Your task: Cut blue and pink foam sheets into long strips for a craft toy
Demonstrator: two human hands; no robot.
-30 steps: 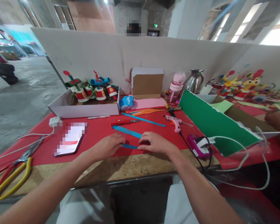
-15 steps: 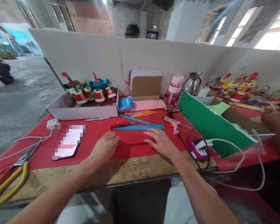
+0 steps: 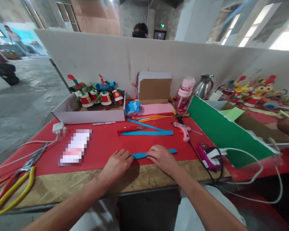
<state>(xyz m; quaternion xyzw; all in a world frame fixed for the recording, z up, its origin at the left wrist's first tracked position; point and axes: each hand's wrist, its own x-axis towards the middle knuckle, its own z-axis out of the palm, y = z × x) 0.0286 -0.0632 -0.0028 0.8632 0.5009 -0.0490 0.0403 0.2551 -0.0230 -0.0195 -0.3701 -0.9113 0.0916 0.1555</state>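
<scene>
A blue paper strip (image 3: 140, 155) lies almost flat on the red table covering near the front edge. At its left end, my left hand (image 3: 118, 163) has its fingers closed on the strip. My right hand (image 3: 162, 159) grips it further right with bent fingers, and the strip's right end sticks out beyond them. Just behind, a second blue strip (image 3: 150, 132) rests on the table, with a narrower blue strip (image 3: 144, 124) slanting back from it. A red-handled cutter or knife (image 3: 127, 129) touches these strips; its exact kind is unclear.
To the right are a pink glue gun (image 3: 183, 130), a purple power block (image 3: 208, 158) with cables and a green-sided box (image 3: 221, 131). Left lie a phone (image 3: 75, 147), large shears (image 3: 26, 168) and a white box (image 3: 91, 116) of paper-cup figures. A co-worker's hand (image 3: 287, 126) shows far right.
Both hands have come down toward the front edge with the strip. Earlier it showed edge-on as a thin line between them; now its flat blue face shows.
</scene>
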